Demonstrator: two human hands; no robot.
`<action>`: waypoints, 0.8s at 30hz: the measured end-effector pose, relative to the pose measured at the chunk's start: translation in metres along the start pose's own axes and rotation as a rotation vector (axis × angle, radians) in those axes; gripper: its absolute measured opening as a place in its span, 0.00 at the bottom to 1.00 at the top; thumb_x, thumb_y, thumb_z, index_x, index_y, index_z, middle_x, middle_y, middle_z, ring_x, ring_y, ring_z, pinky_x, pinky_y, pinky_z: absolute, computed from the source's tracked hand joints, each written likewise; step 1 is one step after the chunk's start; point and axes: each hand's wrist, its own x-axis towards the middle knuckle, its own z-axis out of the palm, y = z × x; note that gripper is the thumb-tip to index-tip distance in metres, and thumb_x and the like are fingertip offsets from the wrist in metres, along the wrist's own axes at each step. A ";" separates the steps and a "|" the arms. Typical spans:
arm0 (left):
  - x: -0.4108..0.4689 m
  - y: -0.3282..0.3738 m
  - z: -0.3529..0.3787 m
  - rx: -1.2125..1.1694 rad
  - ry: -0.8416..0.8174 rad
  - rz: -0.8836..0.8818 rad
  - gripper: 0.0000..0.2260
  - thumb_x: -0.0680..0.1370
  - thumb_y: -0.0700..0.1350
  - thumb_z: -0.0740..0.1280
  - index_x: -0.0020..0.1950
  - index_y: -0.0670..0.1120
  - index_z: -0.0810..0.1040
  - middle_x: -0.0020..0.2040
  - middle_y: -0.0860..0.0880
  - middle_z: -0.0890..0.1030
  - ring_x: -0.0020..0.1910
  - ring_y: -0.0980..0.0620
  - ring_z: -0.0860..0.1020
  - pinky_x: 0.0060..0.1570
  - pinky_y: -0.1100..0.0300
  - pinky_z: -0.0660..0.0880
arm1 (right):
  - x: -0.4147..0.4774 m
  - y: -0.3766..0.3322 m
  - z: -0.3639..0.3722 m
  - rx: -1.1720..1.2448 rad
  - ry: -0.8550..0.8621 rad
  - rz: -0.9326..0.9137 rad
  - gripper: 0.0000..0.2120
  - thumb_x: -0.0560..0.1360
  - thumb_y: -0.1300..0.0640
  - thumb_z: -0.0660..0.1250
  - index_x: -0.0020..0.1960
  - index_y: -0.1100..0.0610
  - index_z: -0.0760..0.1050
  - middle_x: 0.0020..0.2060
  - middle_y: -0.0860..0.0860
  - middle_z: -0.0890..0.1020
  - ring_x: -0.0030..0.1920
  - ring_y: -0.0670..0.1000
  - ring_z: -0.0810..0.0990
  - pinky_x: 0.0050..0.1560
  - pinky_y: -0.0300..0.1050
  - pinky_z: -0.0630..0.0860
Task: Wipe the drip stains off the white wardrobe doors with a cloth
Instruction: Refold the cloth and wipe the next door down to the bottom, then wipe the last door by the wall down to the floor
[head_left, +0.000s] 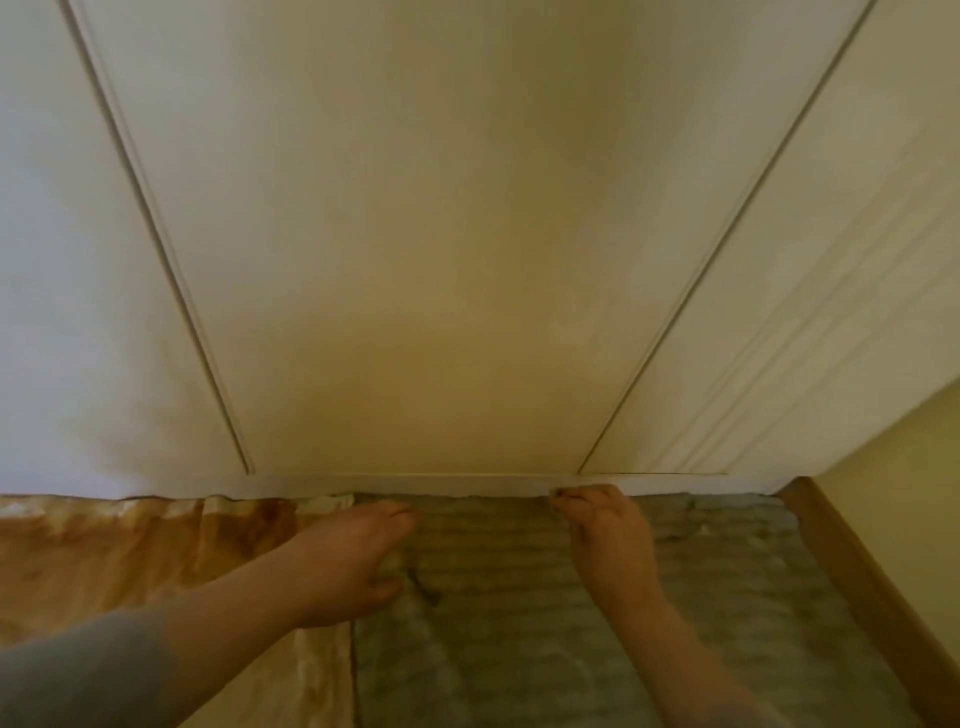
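Three white wardrobe doors fill the view, the middle door (415, 260) straight ahead with a yellowish cast; I can make out no distinct drip stains on it. A grey ribbed cloth (498, 597) lies spread on the floor against the wardrobe's base strip (441, 484). My left hand (353, 551) rests on the cloth's left edge, fingers stretched toward the base and thumb spread on the fabric. My right hand (608, 535) reaches to the cloth's far edge, its fingertips curled and pinching the cloth right below the base strip.
An orange-brown crumpled sheet (130, 561) covers the floor at the left, up to the grey cloth. A wooden skirting board (852, 566) and a pale yellow wall (914, 493) close off the right side.
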 end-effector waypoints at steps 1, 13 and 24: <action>0.000 0.002 -0.005 -0.014 0.011 0.010 0.29 0.81 0.56 0.62 0.79 0.51 0.56 0.78 0.52 0.60 0.74 0.54 0.62 0.71 0.65 0.58 | -0.003 -0.009 -0.003 0.038 0.020 0.029 0.18 0.59 0.70 0.78 0.46 0.55 0.86 0.42 0.50 0.86 0.40 0.52 0.83 0.42 0.44 0.80; -0.040 0.002 -0.100 -0.354 0.037 -0.155 0.26 0.80 0.54 0.65 0.77 0.52 0.63 0.73 0.53 0.69 0.68 0.56 0.70 0.64 0.69 0.63 | 0.070 -0.120 -0.119 0.957 -0.113 0.975 0.11 0.77 0.69 0.67 0.44 0.57 0.84 0.32 0.62 0.82 0.28 0.63 0.79 0.27 0.56 0.81; -0.155 0.113 -0.343 -0.300 -0.099 -0.139 0.24 0.81 0.52 0.63 0.77 0.54 0.63 0.73 0.53 0.68 0.70 0.55 0.68 0.66 0.65 0.65 | 0.164 -0.178 -0.419 1.025 0.071 1.075 0.07 0.77 0.69 0.66 0.51 0.65 0.82 0.36 0.62 0.84 0.30 0.64 0.80 0.27 0.47 0.80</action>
